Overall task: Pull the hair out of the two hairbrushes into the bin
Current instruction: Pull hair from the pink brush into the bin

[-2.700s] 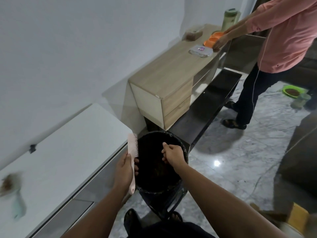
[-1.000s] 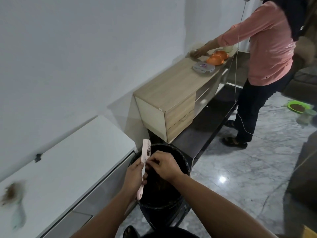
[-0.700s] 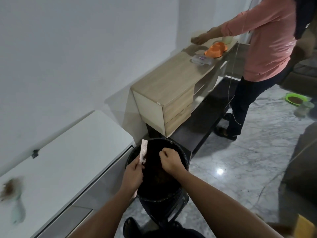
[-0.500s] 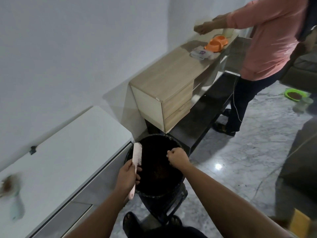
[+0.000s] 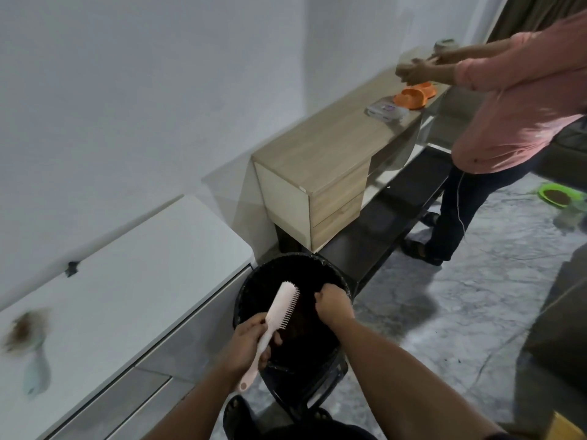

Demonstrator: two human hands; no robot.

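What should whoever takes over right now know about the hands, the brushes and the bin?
Left hand: gripping the pink hairbrush by its handle, head over the black bin, bristles facing right.
Right hand: closed, inside the bin mouth beside the brush; whether it holds hair is not visible.
Second hairbrush: pale green, lying on the white counter at far left, blurred, with a brown hair clump on its head.
Done: pink brush looks mostly clean.
Left: check the pink brush, then clear the green one into the bin.

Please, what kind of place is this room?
Probably a living room at home: a wooden cabinet stands against the wall, a green pet bowl sits on the marble floor.
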